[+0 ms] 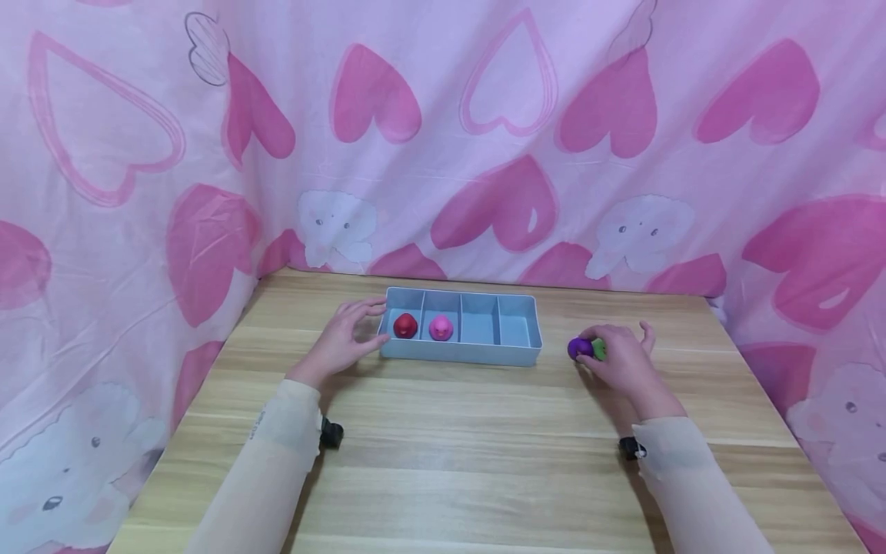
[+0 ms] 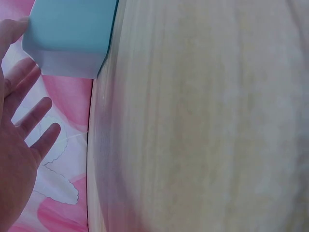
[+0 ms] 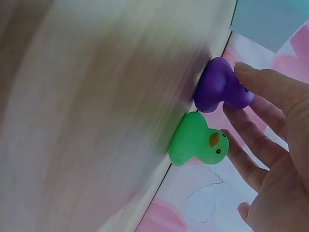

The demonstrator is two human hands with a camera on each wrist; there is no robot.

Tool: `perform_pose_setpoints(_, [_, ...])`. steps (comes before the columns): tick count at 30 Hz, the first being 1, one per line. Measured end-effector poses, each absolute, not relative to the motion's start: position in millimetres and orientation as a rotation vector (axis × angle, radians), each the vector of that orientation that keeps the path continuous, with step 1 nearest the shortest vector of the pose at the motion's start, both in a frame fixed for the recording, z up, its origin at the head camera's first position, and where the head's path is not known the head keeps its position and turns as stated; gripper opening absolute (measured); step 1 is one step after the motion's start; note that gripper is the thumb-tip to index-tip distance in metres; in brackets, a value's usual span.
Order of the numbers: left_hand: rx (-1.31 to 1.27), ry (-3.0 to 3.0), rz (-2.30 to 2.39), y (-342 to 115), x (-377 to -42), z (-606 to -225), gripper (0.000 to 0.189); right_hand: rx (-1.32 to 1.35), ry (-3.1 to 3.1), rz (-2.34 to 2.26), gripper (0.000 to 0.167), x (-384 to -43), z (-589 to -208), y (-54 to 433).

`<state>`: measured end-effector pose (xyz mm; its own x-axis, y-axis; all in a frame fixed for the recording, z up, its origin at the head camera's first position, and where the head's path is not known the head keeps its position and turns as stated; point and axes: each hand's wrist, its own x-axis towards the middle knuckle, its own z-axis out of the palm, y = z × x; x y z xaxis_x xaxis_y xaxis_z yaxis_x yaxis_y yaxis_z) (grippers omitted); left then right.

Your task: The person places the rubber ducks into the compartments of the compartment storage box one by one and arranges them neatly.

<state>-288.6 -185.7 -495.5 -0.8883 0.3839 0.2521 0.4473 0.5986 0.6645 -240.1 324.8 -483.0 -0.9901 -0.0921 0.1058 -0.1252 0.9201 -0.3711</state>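
In the head view, a light blue box (image 1: 459, 351) with several compartments stands at the back of the table. A red rubber duck (image 1: 405, 326) sits in its leftmost compartment, a pink rubber duck (image 1: 441, 328) in the one beside it. My left hand (image 1: 344, 338) touches the box's left end with thumb and forefinger tips, the other fingers spread. Right of the box, my right hand (image 1: 618, 359) pinches a purple rubber duck (image 3: 217, 87) between thumb and fingers, low at the tabletop. Close beside it stands a green rubber duck (image 3: 190, 140), partly hidden by the hand in the head view.
The wooden table (image 1: 443, 454) reaches back to a pink curtain (image 1: 429, 169) with hearts, which also hangs at both sides. A small black camera (image 1: 332, 433) is strapped at the left wrist, and another black camera (image 1: 631, 448) at the right.
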Motion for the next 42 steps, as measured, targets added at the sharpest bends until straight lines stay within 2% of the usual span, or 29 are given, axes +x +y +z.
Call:
perform_pose_setpoints(24, [-0.721,-2.727,-1.183,-182,-292,-497,0.057,0.226,-2.918,0.595,0.032,-238,-475,323])
perform_pose_setpoints(42, [-0.685,-2.756,-1.190,-188,-290,-495,0.058,0.378,-2.722,0.554,0.031,-241,-433,293])
